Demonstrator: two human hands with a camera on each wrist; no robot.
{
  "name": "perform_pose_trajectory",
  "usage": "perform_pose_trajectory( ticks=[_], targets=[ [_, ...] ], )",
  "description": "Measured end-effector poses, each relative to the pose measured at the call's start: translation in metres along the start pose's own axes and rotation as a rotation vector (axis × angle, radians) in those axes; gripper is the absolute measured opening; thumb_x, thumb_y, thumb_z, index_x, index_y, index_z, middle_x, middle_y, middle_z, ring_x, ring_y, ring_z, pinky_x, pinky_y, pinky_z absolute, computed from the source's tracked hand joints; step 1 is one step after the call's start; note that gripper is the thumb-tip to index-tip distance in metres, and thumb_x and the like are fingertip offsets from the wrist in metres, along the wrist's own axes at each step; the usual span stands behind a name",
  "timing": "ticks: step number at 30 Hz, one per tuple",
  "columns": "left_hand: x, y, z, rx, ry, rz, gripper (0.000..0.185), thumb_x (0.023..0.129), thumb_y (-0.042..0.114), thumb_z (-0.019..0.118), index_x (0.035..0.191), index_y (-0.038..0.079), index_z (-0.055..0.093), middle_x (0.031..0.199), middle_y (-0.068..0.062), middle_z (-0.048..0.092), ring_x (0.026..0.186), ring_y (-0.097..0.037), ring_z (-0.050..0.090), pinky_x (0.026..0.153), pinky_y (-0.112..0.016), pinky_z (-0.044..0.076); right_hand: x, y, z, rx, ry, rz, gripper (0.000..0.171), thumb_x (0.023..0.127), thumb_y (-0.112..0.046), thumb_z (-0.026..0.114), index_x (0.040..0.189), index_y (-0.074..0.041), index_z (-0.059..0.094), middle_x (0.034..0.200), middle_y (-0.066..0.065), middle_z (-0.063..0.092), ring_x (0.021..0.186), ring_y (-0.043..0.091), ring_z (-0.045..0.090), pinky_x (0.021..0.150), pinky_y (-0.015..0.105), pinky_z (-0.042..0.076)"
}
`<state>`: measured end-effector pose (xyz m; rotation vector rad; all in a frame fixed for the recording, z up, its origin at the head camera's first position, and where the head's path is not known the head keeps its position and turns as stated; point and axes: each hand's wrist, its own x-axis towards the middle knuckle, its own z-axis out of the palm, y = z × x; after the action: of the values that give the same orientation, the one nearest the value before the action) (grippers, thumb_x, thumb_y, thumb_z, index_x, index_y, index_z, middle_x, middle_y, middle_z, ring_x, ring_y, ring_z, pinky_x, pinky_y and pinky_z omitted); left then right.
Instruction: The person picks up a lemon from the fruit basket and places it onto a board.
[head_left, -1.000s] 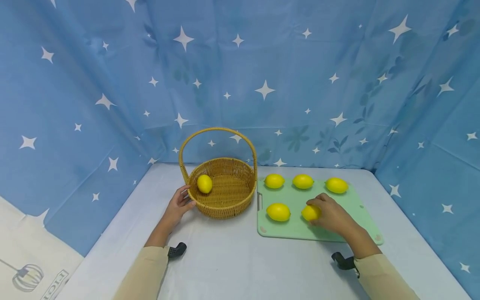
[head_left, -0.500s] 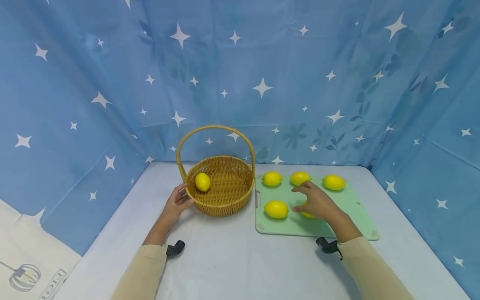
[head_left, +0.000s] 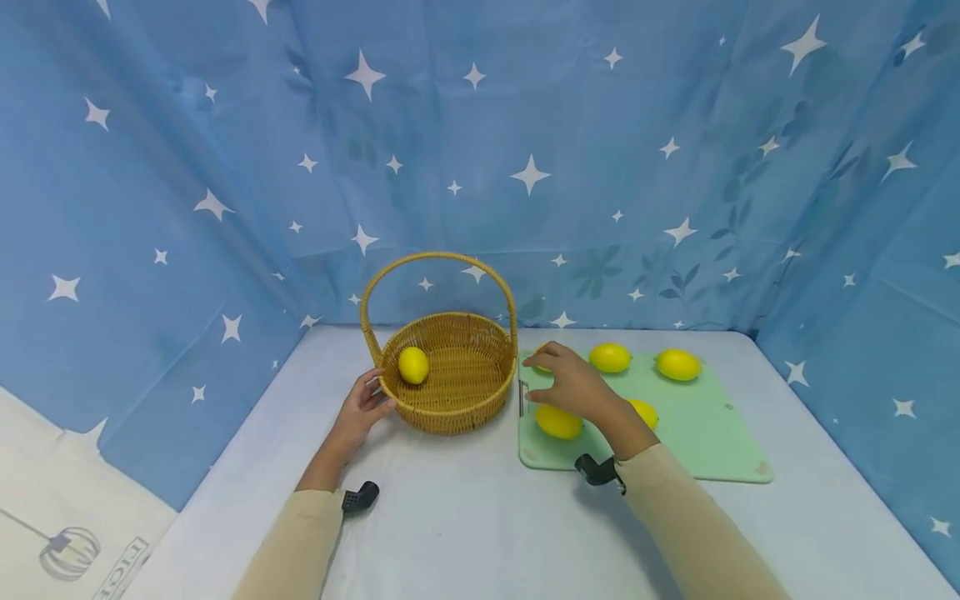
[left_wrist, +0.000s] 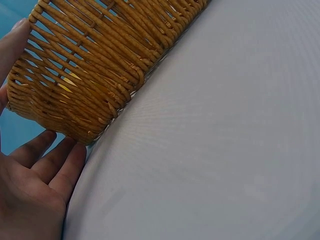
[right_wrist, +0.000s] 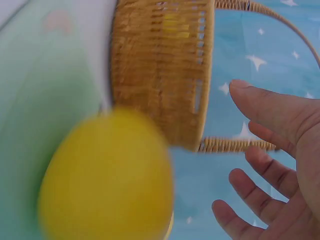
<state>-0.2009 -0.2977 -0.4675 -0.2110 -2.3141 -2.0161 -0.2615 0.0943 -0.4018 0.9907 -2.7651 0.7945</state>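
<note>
Left hand (head_left: 362, 408): rested against the outer left wall of the wicker basket (head_left: 480, 398), fingers (left_wrist: 52, 162) relaxed and nearly straight, touching the weave near its base and holding nothing.

Wicker basket: stood on the tabletop (head_left: 465, 517) left of centre, toward the far edge, its hoop handle upright. One lemon in the basket (head_left: 413, 365) lay against the left inner wall.

Green cutting board (head_left: 712, 433): lay flat just right of the basket, its left edge close to the basket's side.

Right hand (head_left: 573, 385): hovered over the board's far left corner, fingers (right_wrist: 272, 107) spread and loosely extended, gripping nothing. The lemon at that corner was almost wholly hidden behind it. The near-left lemon (head_left: 558, 422) lay just below the hand, showing large and blurred in the right wrist view.

Remaining lemons on the board: one partly hidden behind the right wrist (head_left: 645, 412), one at the far edge's middle (head_left: 610, 357), one toward the far right corner (head_left: 678, 364).
</note>
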Motion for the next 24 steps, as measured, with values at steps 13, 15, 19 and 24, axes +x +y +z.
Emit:
perform_pose_trajectory(
  ticks=[13,15,19,24],
  targets=[
    [0.002,0.004,0.003,-0.025,0.0,-0.008,0.073,0.093,0.014,0.069,0.152,0.009,0.027,0.156,-0.023,0.02,0.14,-0.038,0.029,0.108,-0.05,0.031,0.05,-0.044,0.027,0.07,-0.11,-0.031,0.047,0.09,-0.034,0.072,0.131,-0.013,0.062,0.127,0.005,0.054,0.114,0.026,0.053,0.096,0.043,0.046],
    [0.001,0.004,0.002,-0.022,0.001,-0.012,0.073,0.093,0.013,0.069,0.152,0.01,0.027,0.156,-0.023,0.02,0.14,-0.039,0.028,0.108,-0.05,0.031,0.056,-0.048,0.035,0.082,-0.119,-0.059,0.046,0.091,-0.034,0.071,0.13,-0.013,0.062,0.128,0.005,0.055,0.119,0.027,0.052,0.099,0.045,0.044],
    [0.001,0.003,0.001,-0.018,0.007,-0.012,0.073,0.092,0.013,0.069,0.151,0.009,0.027,0.156,-0.023,0.021,0.139,-0.039,0.029,0.108,-0.049,0.032,0.069,-0.054,0.051,0.116,-0.125,-0.105,0.042,0.092,-0.031,0.07,0.129,-0.012,0.063,0.128,0.004,0.056,0.125,0.028,0.048,0.101,0.045,0.043],
    [-0.001,0.003,0.001,-0.011,0.005,-0.024,0.073,0.092,0.014,0.069,0.152,0.01,0.027,0.156,-0.023,0.021,0.139,-0.039,0.029,0.108,-0.048,0.033,0.079,-0.06,0.069,0.116,-0.177,-0.079,0.04,0.093,-0.031,0.068,0.129,-0.014,0.063,0.128,0.001,0.056,0.121,0.022,0.05,0.099,0.042,0.044]
  ],
)
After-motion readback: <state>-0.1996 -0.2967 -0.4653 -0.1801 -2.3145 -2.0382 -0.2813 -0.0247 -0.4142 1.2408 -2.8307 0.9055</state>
